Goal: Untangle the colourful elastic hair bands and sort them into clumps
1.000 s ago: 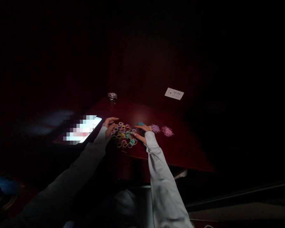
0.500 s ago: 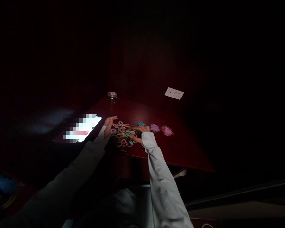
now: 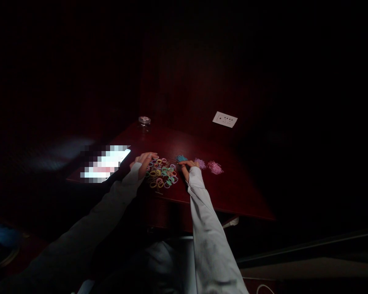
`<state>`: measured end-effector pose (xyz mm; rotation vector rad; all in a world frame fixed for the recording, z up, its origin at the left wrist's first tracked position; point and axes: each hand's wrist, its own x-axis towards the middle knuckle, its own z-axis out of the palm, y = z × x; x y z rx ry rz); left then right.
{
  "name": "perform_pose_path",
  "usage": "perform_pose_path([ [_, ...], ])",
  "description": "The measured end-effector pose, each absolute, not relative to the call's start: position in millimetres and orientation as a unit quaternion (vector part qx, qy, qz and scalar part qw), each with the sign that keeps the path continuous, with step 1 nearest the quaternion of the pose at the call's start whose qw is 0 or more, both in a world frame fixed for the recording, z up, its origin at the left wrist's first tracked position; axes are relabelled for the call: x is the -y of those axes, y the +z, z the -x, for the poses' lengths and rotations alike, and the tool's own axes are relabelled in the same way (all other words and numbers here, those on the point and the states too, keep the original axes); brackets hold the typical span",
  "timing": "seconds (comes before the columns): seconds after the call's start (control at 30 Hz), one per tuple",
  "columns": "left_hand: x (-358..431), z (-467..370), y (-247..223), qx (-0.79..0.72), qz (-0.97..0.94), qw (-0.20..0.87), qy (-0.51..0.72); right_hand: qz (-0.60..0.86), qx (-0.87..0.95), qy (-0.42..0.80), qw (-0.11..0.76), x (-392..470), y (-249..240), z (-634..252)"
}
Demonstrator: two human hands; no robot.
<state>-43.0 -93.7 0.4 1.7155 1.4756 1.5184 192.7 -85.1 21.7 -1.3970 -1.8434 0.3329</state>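
Note:
A heap of small coloured hair ties point(image 3: 160, 175), in yellow, green, pink and purple, lies spread on a dark red table point(image 3: 227, 196). My left hand point(image 3: 142, 161) rests at the heap's upper left edge, fingers stretched out over the rings and nothing visibly held. To the right of the heap is my right hand point(image 3: 187, 166), its thumb and fingertips drawn together; whatever is between them is too small to make out. Behind it sit a teal pile of thin strands point(image 3: 181, 158), a purple pile point(image 3: 200, 163) and a pink pile point(image 3: 215, 167).
At the left stands a bright lit screen point(image 3: 110, 163), partly pixelated. A clear jar with a lid point(image 3: 144, 121) is at the table's far left corner. A white socket plate point(image 3: 225, 119) is on the wall behind. The surroundings are very dark.
My right hand has drawn back right from over the hair ties, its fingers coming together. My left hand has shifted slightly right, with its fingers reaching further over the heap.

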Motion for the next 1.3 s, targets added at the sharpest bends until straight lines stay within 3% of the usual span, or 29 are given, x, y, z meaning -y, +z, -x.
perform_pose_path([
  [0.17, 107, 40, 18, -0.578, -0.624, 0.233, 0.471, 0.527, 0.743, 0.142, 0.388, 90, 24, -193],
  [0.47, 108, 24, 14, -0.603, -0.675, 0.175, 0.388, 0.508, 0.762, 0.172, 0.362, 96, 30, -192],
  [0.7, 107, 20, -1, -0.591, -0.699, 0.116, 0.387, 0.492, 0.78, 0.19, 0.337, 97, 31, -192],
  [1.0, 102, 24, -10, -0.592, -0.689, 0.072, 0.411, 0.516, 0.754, 0.168, 0.371, 87, 18, -197],
  [1.3, 102, 22, -15, -0.582, -0.702, 0.065, 0.406, 0.497, 0.791, 0.167, 0.316, 91, 20, -194],
])
